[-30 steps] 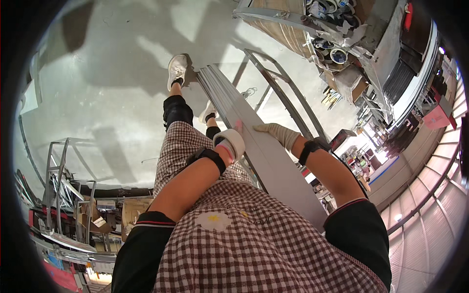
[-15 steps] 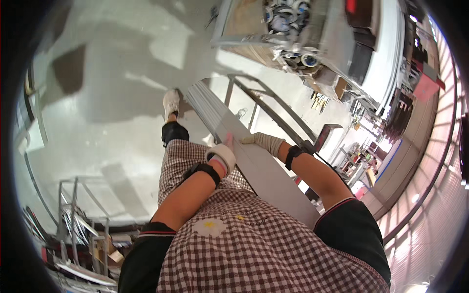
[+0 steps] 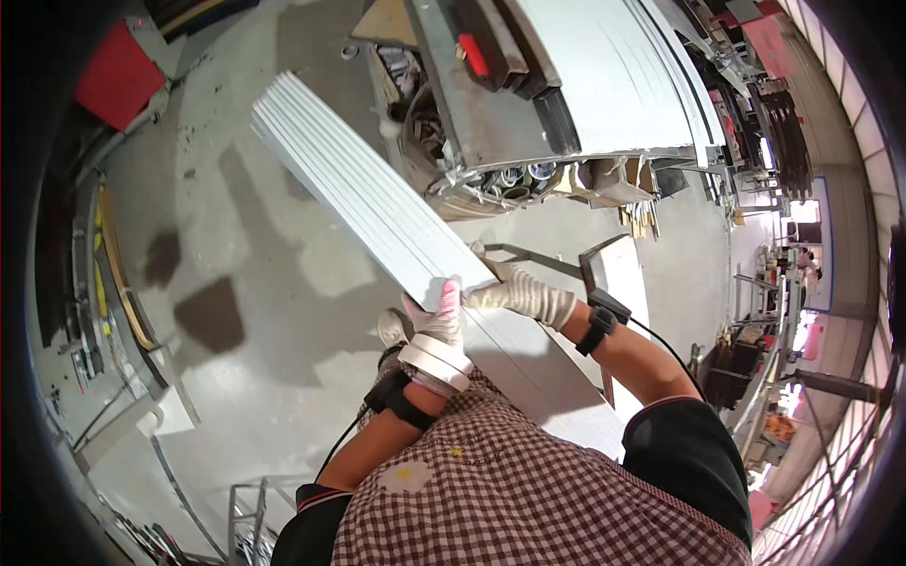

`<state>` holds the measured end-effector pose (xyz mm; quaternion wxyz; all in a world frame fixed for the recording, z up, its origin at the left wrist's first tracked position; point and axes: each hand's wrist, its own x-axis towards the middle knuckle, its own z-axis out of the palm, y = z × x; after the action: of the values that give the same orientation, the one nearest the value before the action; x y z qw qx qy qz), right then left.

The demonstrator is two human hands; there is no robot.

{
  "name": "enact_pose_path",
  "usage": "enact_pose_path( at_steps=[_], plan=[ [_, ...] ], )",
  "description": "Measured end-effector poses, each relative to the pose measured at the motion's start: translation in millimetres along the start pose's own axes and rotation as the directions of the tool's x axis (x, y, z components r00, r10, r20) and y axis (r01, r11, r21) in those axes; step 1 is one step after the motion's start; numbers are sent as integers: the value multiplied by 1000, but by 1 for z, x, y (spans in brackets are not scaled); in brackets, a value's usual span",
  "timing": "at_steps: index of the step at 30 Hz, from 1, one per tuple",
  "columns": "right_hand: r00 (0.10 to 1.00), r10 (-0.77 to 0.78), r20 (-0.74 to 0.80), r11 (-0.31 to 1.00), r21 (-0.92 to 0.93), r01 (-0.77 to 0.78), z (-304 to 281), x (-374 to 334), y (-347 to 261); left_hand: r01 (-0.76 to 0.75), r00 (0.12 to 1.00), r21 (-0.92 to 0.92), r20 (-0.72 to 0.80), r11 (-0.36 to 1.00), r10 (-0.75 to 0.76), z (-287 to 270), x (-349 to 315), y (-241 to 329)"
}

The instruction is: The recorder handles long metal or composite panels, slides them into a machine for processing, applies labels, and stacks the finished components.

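Note:
A long stack of white, flat strips (image 3: 368, 203) runs slantwise in front of my body, its layered end pointing to the far left. My left hand (image 3: 439, 321), in a pale glove with pink fingers, grips the near-left side of the stack, thumb on top. A thick white ring (image 3: 436, 362), like a roll of tape, sits around my left wrist. From the other side my right hand (image 3: 524, 294), in a striped whitish glove, clasps the stack, its fingertips partly hidden. The lower end of the stack passes under my right arm beside the checked apron (image 3: 491, 472).
Ahead stands a workbench (image 3: 514, 127) with dark bars, a red object (image 3: 474, 55) and white sheets on top. Bins (image 3: 425, 127) and cardboard boxes are beside and under it. A metal frame (image 3: 604, 269) is right of the stack; another rack (image 3: 250, 519) stands lower left.
My body has turned and moved toward the workbench. The stack has come up and swung its far end forward and left, with both hands still on it.

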<state>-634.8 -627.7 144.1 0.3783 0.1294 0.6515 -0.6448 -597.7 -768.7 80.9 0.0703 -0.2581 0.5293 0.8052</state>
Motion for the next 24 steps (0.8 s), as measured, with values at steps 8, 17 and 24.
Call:
enact_pose_path(
  at_steps=[8, 17, 24],
  plan=[
    [954, -247, -171, 936, 210, 281, -32, -49, 0, -150, 958, -38, 241, 988, 154, 63, 0, 8],
    [954, -168, -250, 935, 265, 234, -74, -30, 85, 55, 956, 176, 276, 983, -103, 75, 7, -49],
    [972, -201, -123, 963, 156, 219, -92, 1, 117, 57, 892, 122, 439, 991, -105, 77, 62, -31]
  ],
)
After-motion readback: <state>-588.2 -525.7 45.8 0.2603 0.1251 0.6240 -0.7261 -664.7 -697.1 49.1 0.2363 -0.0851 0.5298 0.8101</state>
